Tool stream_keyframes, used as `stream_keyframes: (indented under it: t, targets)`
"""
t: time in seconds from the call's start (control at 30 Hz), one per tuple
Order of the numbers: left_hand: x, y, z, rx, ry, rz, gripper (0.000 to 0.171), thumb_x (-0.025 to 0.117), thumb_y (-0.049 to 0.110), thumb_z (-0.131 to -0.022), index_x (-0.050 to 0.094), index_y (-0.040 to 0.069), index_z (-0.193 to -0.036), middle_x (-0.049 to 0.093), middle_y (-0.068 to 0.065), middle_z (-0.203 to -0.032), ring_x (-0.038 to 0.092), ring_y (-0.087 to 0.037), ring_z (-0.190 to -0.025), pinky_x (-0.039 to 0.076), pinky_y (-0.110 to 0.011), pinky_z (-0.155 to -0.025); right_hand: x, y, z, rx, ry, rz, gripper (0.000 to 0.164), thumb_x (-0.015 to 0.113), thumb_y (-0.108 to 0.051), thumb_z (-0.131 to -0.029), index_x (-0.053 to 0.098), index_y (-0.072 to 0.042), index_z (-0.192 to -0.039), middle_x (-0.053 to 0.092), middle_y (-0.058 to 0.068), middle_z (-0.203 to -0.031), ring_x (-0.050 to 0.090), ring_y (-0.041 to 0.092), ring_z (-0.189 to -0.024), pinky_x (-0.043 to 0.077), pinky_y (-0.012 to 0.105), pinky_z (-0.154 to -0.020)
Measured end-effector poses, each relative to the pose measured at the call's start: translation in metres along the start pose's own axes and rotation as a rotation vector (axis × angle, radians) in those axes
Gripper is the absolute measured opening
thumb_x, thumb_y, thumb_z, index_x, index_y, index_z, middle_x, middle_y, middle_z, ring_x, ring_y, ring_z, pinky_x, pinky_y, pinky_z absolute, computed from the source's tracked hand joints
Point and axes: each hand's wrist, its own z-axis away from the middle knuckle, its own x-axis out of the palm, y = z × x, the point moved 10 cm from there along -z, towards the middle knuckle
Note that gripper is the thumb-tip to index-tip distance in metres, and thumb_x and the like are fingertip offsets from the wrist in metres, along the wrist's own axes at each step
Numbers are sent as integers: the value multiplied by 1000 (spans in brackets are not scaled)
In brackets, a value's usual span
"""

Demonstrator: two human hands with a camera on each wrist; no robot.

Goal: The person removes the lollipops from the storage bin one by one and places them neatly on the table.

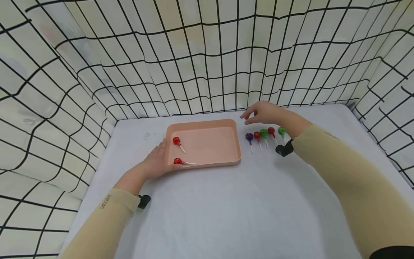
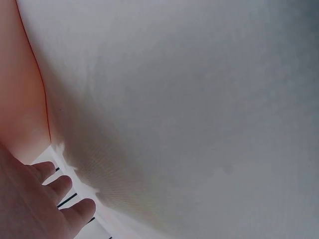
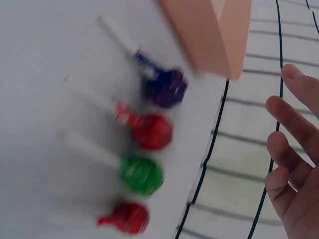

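My left hand [image 1: 156,160] lies against the left side of a shallow pink tray [image 1: 210,144], its thumb along the front rim. Two red lollipops are in the tray on its left side: the farther lollipop [image 1: 176,140] and the nearer lollipop [image 1: 178,161]. Raised past the tray's right end, my right hand [image 1: 263,112] holds nothing and its fingers are loosely bent. Below it lies a row of lollipops: a purple one [image 1: 249,136], a red one [image 1: 257,135], a green one [image 1: 263,133], another red one [image 3: 131,218] and another green one [image 1: 281,131].
A white cloth [image 1: 207,208] covers the table. White walls with a black grid [image 1: 213,57] rise behind the table and on both sides. The tray's corner [image 3: 219,55] is close to the purple lollipop in the right wrist view.
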Motion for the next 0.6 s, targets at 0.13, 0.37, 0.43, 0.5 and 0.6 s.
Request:
stream_keyframes:
  t: [0.13,0.37,0.43,0.5,0.6]
  targets:
    - [-4,5,4,-5,0,1,133,66,74,-76,-7,-4,-155,10,-26,-162,12,-47,-147,19,-61,-116,14,-33,-19,-53,-31,27,32,73,-29,-92,72,-22,-123,68,-3,-111,56,22,-99,52,36,-79]
    - [-5,4,4,-9,-1,1,131,67,70,-77,-6,-4,-155,10,-27,-162,12,-47,-148,18,-61,-117,40,-93,-46,-188,-96,107,32,74,-33,-90,74,-22,-120,69,-6,-108,57,18,-98,50,34,-80]
    - [-4,3,3,-18,2,1,131,67,71,-77,-6,-3,-156,10,-26,-162,12,-47,-148,19,-60,-117,48,-109,-52,-231,-117,114,32,75,-32,-90,74,-20,-121,69,-5,-107,57,18,-98,50,33,-80]
    - [-3,2,3,-23,5,4,132,67,73,-76,-6,-3,-156,11,-26,-162,13,-46,-148,20,-61,-116,55,-125,-57,-274,-125,127,32,74,-30,-90,74,-20,-120,69,-6,-106,58,17,-96,51,32,-80]
    - [-4,2,4,-25,3,4,132,67,74,-75,-5,-3,-156,12,-26,-162,14,-46,-147,20,-61,-116,66,-145,-64,-314,-139,162,31,74,-30,-91,74,-21,-121,68,-8,-104,58,14,-96,51,30,-79]
